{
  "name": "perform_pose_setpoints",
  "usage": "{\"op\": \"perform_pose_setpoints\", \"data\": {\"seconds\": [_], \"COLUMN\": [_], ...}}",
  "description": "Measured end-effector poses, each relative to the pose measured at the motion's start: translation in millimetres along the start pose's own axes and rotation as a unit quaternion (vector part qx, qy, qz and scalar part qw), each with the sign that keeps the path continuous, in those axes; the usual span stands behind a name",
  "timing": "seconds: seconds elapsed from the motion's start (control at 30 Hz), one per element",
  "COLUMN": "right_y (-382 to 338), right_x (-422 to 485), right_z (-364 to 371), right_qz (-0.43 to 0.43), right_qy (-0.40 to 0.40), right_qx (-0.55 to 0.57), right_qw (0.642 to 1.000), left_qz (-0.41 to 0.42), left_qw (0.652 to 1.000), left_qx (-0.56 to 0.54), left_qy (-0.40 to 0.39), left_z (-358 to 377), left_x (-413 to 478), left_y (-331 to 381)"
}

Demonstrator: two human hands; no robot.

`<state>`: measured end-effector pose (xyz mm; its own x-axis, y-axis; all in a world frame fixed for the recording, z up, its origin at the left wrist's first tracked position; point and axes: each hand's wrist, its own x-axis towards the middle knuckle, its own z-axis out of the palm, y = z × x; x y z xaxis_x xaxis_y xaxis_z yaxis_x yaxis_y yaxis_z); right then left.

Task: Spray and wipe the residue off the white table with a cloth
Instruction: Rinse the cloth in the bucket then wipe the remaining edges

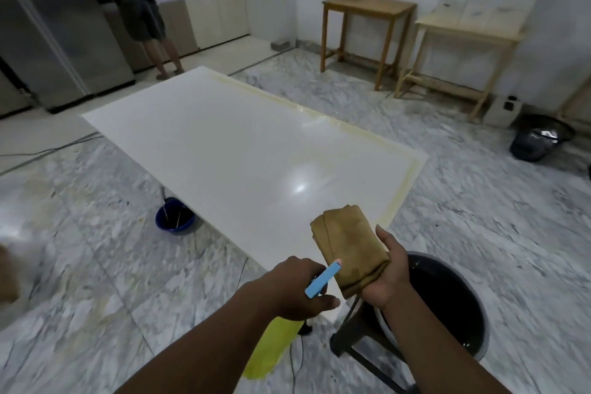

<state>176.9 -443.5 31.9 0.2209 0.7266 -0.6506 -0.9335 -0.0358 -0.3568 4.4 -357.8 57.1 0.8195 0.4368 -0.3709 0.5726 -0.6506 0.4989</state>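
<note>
The white table [224, 144] stretches away from me, with a yellowish band of residue [348, 125] along its right and near edges. My left hand [297, 288] grips a spray bottle [271, 349] with a yellow body and a blue trigger, its nozzle pointing at the cloth. My right hand [388, 272] holds a folded brown cloth [348, 243] over the table's near corner.
A dark bucket of water [454, 307] sits on a stool under my right arm. A blue bucket [175, 221] stands under the table's left side. Two wooden tables [367, 9] and a black bin [540, 137] are at the right wall. A person [140, 9] stands by the far counter.
</note>
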Motion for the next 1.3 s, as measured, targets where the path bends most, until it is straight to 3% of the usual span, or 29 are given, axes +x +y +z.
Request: {"op": "perform_pose_setpoints", "data": {"seconds": [0.33, 0.57, 0.83, 1.3], "right_y": [25, 2, -92, -327], "right_x": [26, 36, 96, 237], "right_z": [33, 38, 47, 26], "right_qz": [-0.052, -0.087, -0.083, -0.123], "right_qy": [0.078, 0.115, 0.196, 0.312], "right_qx": [0.019, 0.014, -0.058, -0.299], "right_qw": [0.995, 0.989, 0.975, 0.893], "left_qz": [0.059, 0.109, 0.114, 0.066], "left_qw": [0.997, 0.994, 0.992, 0.992], "left_qx": [0.040, 0.005, -0.020, -0.051], "left_qy": [-0.027, -0.001, 0.047, 0.098], "left_z": [-75, -99, -116, -142], "left_x": [42, 83, 149, 333], "left_y": [-73, -71, -60, -13]}}
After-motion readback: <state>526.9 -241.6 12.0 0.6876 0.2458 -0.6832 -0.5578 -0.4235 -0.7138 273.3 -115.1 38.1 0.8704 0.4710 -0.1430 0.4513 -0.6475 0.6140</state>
